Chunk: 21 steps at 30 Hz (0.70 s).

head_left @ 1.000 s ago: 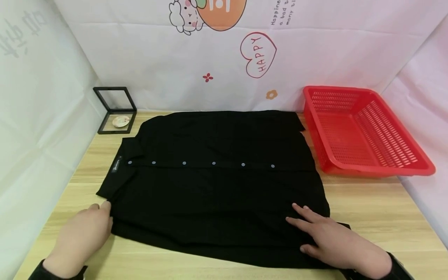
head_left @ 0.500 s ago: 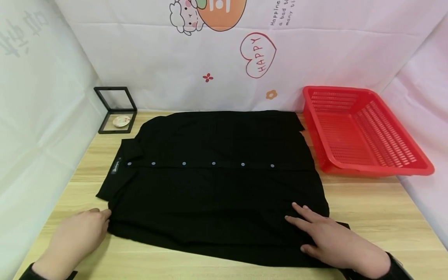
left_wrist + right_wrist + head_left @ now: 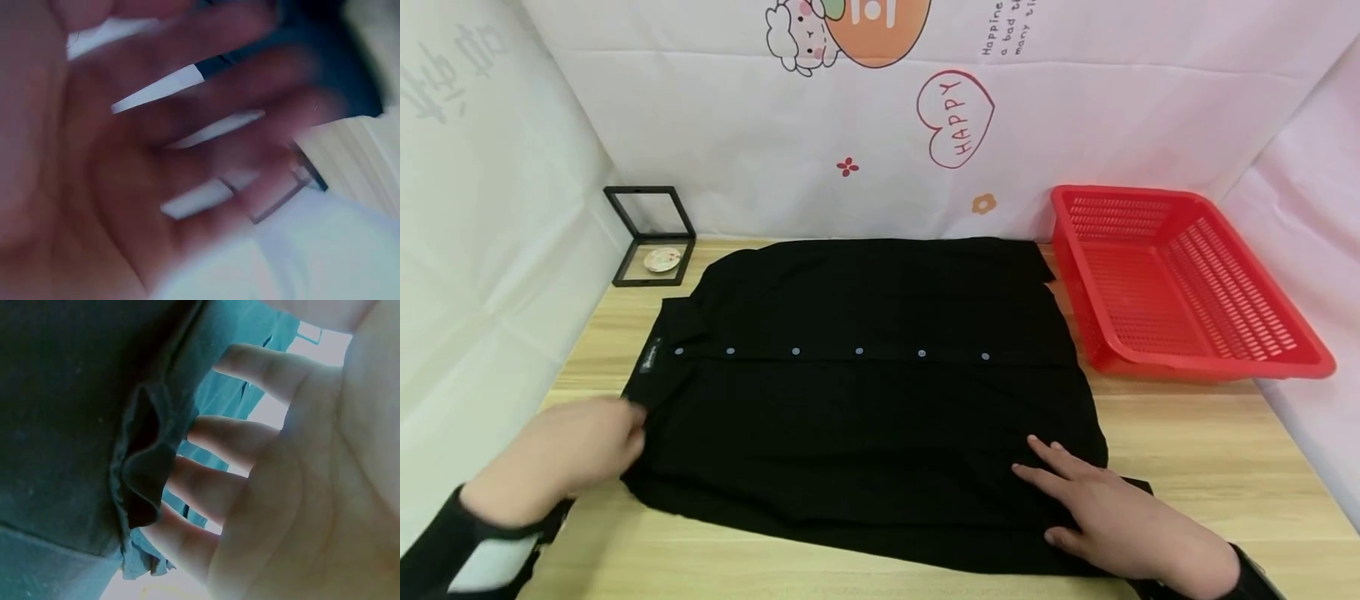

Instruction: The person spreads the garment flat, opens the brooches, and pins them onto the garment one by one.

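Note:
A black button-up shirt (image 3: 865,417) lies flat on its back across the table, collar (image 3: 658,371) to the left and hem to the right. A row of pale buttons runs along its middle. My left hand (image 3: 587,442) is over the collar and shoulder edge, blurred by motion; in the left wrist view its fingers (image 3: 244,81) are spread and hold nothing. My right hand (image 3: 1097,508) rests on the lower right of the shirt with fingers apart. In the right wrist view, its fingertips touch the dark cloth (image 3: 169,412).
A red plastic basket (image 3: 1210,367) stands at the back right, beside the hem. A small black display frame (image 3: 685,267) with a round pale piece in it stands at the back left. Printed white cloth (image 3: 737,142) walls the back and sides of the wooden table (image 3: 1187,433).
My left hand has let go of the shirt's near shoulder edge, after drawing it slightly left and toward me, and has moved up toward the collar. The right hand stays in place.

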Available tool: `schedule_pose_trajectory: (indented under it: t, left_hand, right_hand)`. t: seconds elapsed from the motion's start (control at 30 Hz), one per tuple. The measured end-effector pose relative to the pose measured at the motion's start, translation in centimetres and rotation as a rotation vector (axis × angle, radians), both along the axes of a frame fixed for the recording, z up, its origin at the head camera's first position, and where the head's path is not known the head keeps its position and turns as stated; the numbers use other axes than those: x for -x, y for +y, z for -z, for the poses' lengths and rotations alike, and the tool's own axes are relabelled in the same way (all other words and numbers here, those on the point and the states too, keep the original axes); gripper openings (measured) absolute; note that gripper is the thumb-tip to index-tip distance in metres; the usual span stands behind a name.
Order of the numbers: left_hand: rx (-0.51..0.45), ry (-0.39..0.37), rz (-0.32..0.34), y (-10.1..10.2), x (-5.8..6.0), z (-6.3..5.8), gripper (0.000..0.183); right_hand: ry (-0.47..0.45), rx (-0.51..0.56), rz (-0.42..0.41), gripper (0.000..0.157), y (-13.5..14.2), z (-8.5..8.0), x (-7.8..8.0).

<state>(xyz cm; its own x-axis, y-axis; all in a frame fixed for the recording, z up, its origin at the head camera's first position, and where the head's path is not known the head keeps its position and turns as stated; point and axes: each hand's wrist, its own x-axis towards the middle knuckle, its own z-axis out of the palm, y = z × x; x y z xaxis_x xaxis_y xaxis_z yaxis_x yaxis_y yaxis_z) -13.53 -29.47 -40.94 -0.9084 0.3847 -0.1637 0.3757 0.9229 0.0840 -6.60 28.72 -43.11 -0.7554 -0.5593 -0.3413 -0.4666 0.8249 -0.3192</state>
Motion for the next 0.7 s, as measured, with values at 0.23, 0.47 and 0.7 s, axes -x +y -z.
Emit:
schedule_pose_trajectory:
  t: [0.23, 0.47, 0.7]
  left_hand:
    - [-0.133, 0.204, 0.125, 1.4, 9.5, -0.3, 0.022]
    - [-0.133, -0.004, 0.034, 1.8, 17.1, 2.7, 0.049]
    - [-0.04, -0.1, -0.085, 3.6, 19.5, 2.8, 0.063]
  right_hand:
    - [0.004, -0.004, 0.004, 0.07, 0.2, 0.2, 0.1]
    - [-0.003, -0.003, 0.016, 0.07, 0.1, 0.2, 0.1]
    - [-0.017, -0.022, 0.036, 0.07, 0.1, 0.3, 0.0]
